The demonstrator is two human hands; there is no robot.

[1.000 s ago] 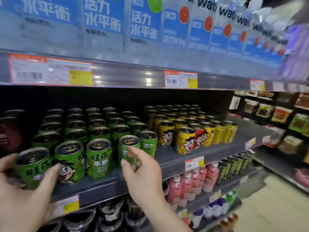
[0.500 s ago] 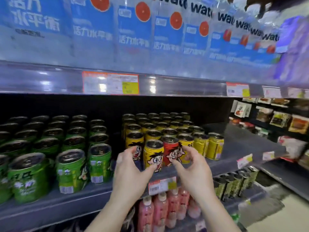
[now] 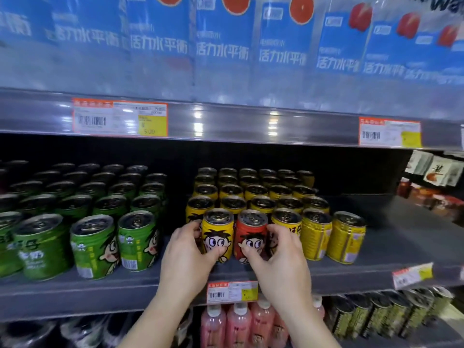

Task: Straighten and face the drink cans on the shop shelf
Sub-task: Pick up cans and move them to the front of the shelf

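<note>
On the grey middle shelf [image 3: 105, 290] stand rows of small cartoon-face cans. My left hand [image 3: 188, 257] grips a yellow can [image 3: 218, 233] at the front, thumb across its face. Beside it, my right hand [image 3: 278, 257] grips a red can [image 3: 251, 234], thumb under the cartoon face. Both cans stand upright with faces forward. More yellow cans [image 3: 316, 237] sit to the right with their faces turned away, and several rows fill in behind. A block of green cans [image 3: 93, 244] stands to the left, some turned sideways.
The upper shelf edge [image 3: 226, 121] with price tags hangs close overhead, carrying blue-labelled bottles [image 3: 223, 41]. Pink bottles [image 3: 238, 325] and dark cans [image 3: 391, 312] fill the shelf below. Bare shelf runs right of the yellow cans. Another rack [image 3: 437, 179] stands at far right.
My view and both hands shifted right from the green cans to the yellow block. The hands have closed in, the left onto the front yellow can and the right onto the red can.
</note>
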